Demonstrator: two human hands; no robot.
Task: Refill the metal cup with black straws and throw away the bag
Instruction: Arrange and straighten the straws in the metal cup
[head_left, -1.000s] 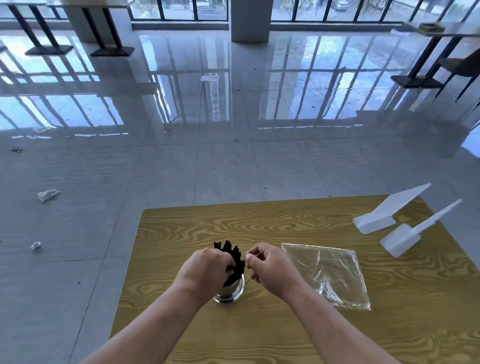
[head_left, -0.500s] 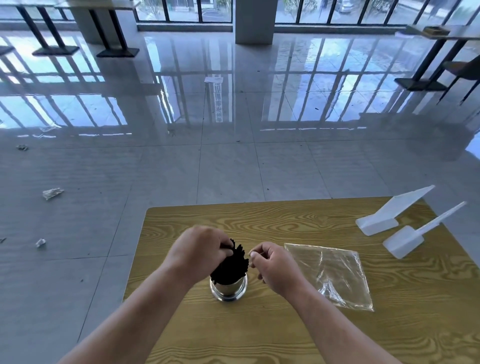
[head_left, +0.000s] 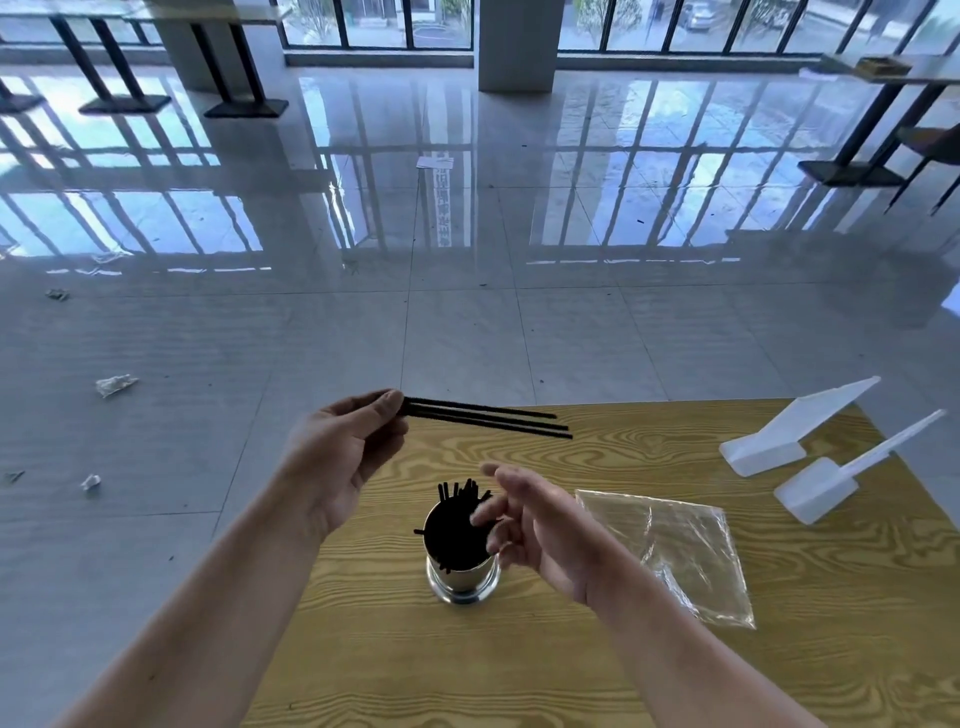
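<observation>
— What are your hands doing?

— Seen from the head camera, looking down: my left hand (head_left: 343, 457) is raised over the far left corner of the wooden table (head_left: 467, 675). Thumb and fingertips pinch one end of three black straws (head_left: 483, 418). The straws lie nearly level in the air and point off to the right, along the table's far edge.

— And the other one?

— My right hand (head_left: 535, 525) holds nothing. Its fingers are spread and relaxed, and it hovers just beside the metal cup (head_left: 462, 582). The fingertips overlap the cup's rim in this view. Whether they touch it, I cannot tell.

— Where does the cup stand?

— Upright on the table, toward the middle, between my two forearms. It is packed with a black bundle (head_left: 452, 525) of straws. Their tips poke above the rim, and one sticks out sideways to the left.

— The bag?

— The clear plastic bag (head_left: 670, 551) lies flat and creased on the table, to the right of my right hand and apart from the cup.

— Anything else?

— A white wedge-shaped piece (head_left: 779, 441) and a white scoop (head_left: 826, 483) sit side by side near the far right corner. A crumpled scrap (head_left: 115, 384) lies on the grey tiled floor to the left.
</observation>
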